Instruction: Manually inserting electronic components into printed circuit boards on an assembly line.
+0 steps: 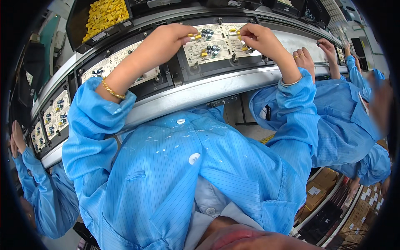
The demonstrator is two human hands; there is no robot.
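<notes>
A cream circuit board (216, 53) lies in a black carrier frame (180, 66) on the line in front of me. It bears dark round capacitors and several yellow box-shaped capacitors (204, 53). My left hand (170, 40) reaches over its left edge, thumb and finger pinched on a yellow capacitor (191, 36) at the board's upper left. My right hand (263, 39) is above the upper right part, its fingertips closed on another yellow capacitor (239, 37). The fingers partly cover both pieces, and I cannot tell whether they are seated in the board.
A black bin of yellow capacitors (107, 16) stands beyond the line at upper left. More boards (112, 64) sit in carriers leftward. A metal rail (200, 88) runs along the near edge. Co-workers' hands (305, 61) are close at right, others (17, 137) at far left.
</notes>
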